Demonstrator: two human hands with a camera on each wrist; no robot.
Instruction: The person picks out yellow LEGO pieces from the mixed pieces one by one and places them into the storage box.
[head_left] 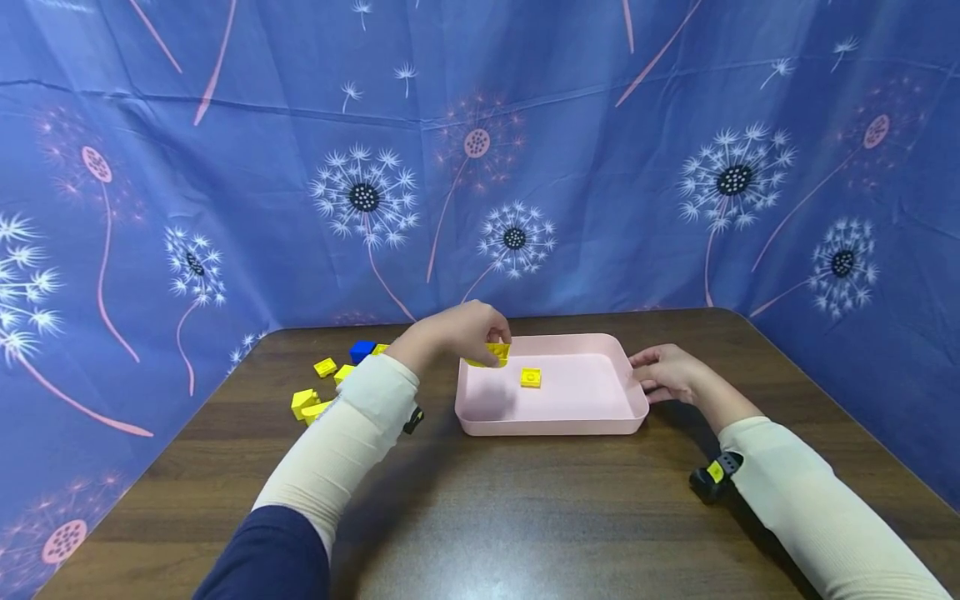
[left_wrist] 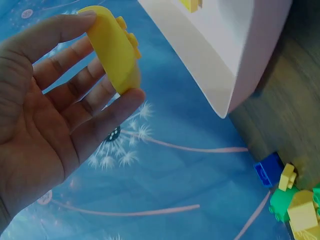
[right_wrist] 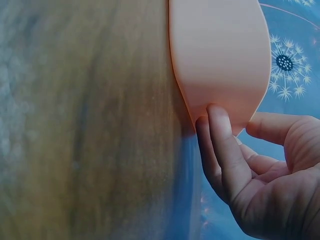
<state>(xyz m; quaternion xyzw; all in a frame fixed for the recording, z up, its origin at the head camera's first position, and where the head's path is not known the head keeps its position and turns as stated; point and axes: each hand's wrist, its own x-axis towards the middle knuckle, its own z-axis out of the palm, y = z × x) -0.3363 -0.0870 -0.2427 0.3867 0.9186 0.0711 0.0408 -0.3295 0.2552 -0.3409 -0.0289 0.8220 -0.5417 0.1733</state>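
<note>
My left hand (head_left: 467, 332) is over the left end of a pink tray (head_left: 555, 427). Thumb and fingers pinch a yellow toy brick (left_wrist: 112, 50), its curved smooth side and a row of studs showing in the left wrist view. Inside the tray lies a small flat yellow brick (head_left: 530, 378). At the tray's right end, my right hand (head_left: 672, 372) touches the outside of the wall. In the right wrist view its nearly straight fingers (right_wrist: 225, 145) rest on that wall, with the thumb close to the rim.
Left of the tray lie loose toy bricks: a blue brick (head_left: 362, 351), several yellow bricks (head_left: 303, 402), and a green brick (left_wrist: 283, 202) in the left wrist view. Behind the brown table (head_left: 525, 517) hangs a blue dandelion-print cloth (head_left: 585, 167).
</note>
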